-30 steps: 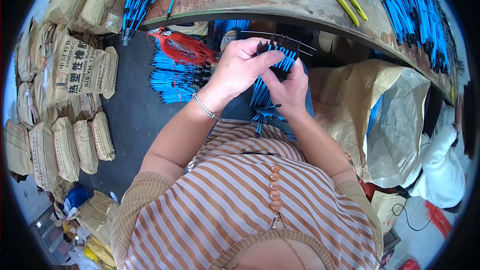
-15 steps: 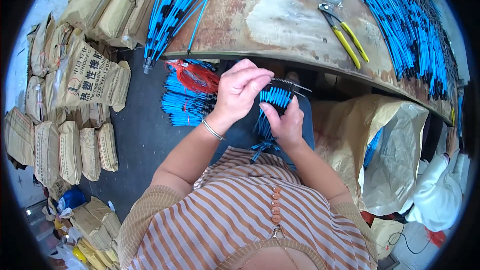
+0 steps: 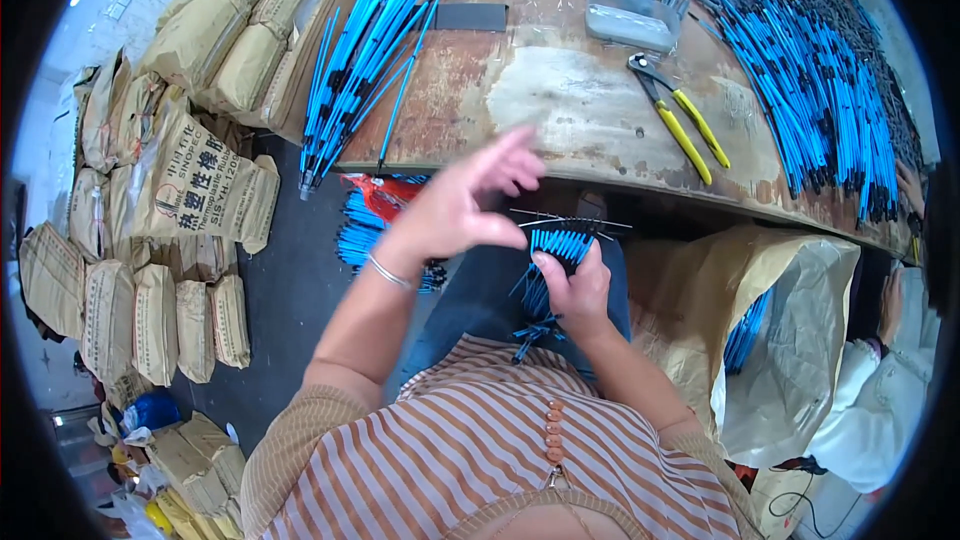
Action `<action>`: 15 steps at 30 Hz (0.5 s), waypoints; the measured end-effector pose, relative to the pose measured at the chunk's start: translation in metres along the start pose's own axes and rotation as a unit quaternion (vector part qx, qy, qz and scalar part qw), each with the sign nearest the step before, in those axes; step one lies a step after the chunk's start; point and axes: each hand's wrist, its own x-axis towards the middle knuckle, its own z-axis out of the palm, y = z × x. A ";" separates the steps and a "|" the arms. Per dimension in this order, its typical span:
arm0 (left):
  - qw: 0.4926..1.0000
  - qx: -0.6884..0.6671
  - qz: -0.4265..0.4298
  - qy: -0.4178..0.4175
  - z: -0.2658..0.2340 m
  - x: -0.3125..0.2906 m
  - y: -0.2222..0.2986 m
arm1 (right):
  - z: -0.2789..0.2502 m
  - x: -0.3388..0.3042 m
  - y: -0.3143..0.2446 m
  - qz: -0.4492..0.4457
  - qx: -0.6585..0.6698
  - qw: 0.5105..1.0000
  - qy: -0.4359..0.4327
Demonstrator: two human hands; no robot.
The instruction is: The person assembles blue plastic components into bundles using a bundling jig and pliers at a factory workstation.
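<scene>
- The bundle of slim blue sticks with black ends [image 3: 560, 243], in the head view, seemed most likely to slip or fan apart, because only the bare right hand [image 3: 582, 292] gripped it.
- The thin, straight silvery metal wires [image 3: 618, 225] lay along the black ends, just past the right fingertips. A knock on their jutting tips could, I judged, have skewed the row; whether they ran through the sticks was too fine to tell.
- The loose, crisscrossed cluster of blue pieces with dark ends [image 3: 538, 332] sat below the right thumb, toward the lap, and might have snagged on the brown-and-white striped top [image 3: 440, 460].
- The bare left hand [image 3: 455, 208] was blurred, its fingers spread wide with nothing visible in them. Its thumb pointed at the bundle's left edge, close beside it; contact could not be told. A careless brush from that thumb might have pushed sticks out of line.
- The right thumb and fingers closed narrowly around the bundle, thumb at its left, forefinger at its right, the other fingers partly hidden. The blue shafts rose between them, black ends beyond the tips.
</scene>
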 end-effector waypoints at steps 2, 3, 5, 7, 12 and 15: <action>0.991 0.125 -0.031 -0.023 -0.035 0.039 0.021 | -0.001 0.000 0.001 0.038 0.007 0.999 -0.006; 0.977 0.199 -0.070 -0.008 -0.047 0.064 0.034 | -0.002 0.001 -0.001 0.057 0.008 0.998 -0.009; 0.847 0.530 -0.033 0.026 -0.062 0.123 0.054 | -0.003 0.003 -0.004 0.057 0.019 0.998 -0.013; 0.703 0.704 0.038 0.094 -0.096 0.178 0.026 | -0.002 0.005 -0.005 0.052 0.037 0.998 -0.025; 0.555 0.825 -0.104 0.014 -0.143 0.245 -0.047 | -0.002 0.011 -0.003 0.024 0.043 0.998 -0.036; 0.599 0.796 -0.061 0.051 -0.142 0.253 -0.062 | -0.005 0.014 0.002 0.008 0.054 0.998 -0.029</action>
